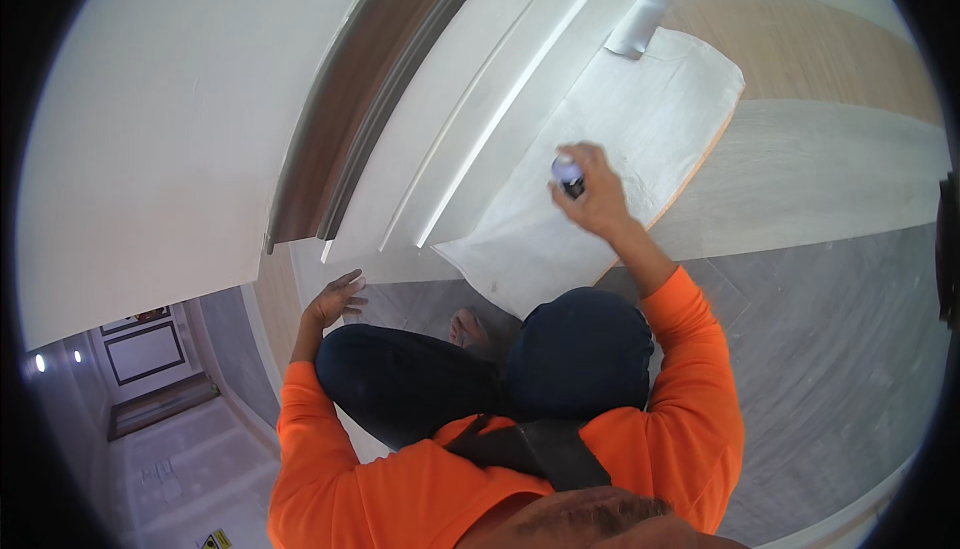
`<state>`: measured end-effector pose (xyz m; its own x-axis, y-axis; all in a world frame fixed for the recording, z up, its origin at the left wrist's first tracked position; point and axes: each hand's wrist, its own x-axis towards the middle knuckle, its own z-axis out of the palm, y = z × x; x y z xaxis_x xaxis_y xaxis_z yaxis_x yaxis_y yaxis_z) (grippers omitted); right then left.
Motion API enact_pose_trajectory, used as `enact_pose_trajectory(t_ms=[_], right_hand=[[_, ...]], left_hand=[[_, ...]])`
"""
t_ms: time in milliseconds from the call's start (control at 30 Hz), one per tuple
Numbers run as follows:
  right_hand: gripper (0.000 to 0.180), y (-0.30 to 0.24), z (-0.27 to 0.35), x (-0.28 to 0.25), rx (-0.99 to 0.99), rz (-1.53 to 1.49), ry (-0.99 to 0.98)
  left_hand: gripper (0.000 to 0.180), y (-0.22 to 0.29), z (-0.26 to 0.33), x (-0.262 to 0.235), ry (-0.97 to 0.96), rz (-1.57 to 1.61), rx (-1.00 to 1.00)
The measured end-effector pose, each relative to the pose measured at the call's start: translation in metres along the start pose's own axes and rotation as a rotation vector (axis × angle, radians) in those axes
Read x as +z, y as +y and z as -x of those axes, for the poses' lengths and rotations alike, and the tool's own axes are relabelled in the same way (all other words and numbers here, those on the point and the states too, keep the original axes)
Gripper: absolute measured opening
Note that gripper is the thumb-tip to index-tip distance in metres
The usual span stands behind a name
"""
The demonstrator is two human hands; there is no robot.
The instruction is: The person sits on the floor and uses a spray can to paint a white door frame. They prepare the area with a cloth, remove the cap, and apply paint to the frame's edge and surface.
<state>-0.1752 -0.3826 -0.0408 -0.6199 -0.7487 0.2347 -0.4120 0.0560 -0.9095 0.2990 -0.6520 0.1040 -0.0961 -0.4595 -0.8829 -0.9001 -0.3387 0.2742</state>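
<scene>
In my right hand (pixel 597 194), fingers wrap round a small can with a pale top and a dark-and-violet body (pixel 569 177). It hangs over a white sheet (pixel 560 239) with an orange edge, which lies on the floor along a white moulded panel (pixel 470 129). My left hand (pixel 336 299) is low beside the panel's near end, fingers bent. A small white thing (pixel 361 282) seems pinched at its fingertips; its kind is too small to tell.
A shiny grey sheet (pixel 640 21) leans at the panel's far end. Brown moulding (pixel 345 99) runs along the wall. Grey herringbone floor (pixel 800 339) and light planks (pixel 800 39) spread to the right. My bent knees (pixel 580 349) are close below my hands. A corridor with a framed door (pixel 145 352) lies at left.
</scene>
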Motion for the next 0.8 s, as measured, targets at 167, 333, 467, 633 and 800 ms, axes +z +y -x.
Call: enact_pose_trajectory(t_ms=[167,333,467,633,800], right_hand=[[0.056,-0.028,0.041,0.022,-0.127,-0.037,-0.210],[0.055,-0.027,0.009,0.006,-0.124,0.003,-0.040],[0.059,-0.014,-0.035,-0.025,-0.043,0.127,0.158],[0.063,-0.003,-0.074,-0.075,0.017,0.321,0.446],[0.064,-0.022,-0.079,-0.083,0.006,0.311,0.402]], left_hand=[[0.090,-0.005,0.002,0.001,-0.003,-0.008,0.005],[0.089,-0.002,0.002,0.004,0.009,0.000,0.016],[0.087,-0.003,0.001,0.002,0.009,0.005,0.032],[0.087,-0.002,0.001,0.004,0.016,-0.005,0.047],[0.088,-0.009,-0.002,-0.003,-0.025,0.014,0.094]])
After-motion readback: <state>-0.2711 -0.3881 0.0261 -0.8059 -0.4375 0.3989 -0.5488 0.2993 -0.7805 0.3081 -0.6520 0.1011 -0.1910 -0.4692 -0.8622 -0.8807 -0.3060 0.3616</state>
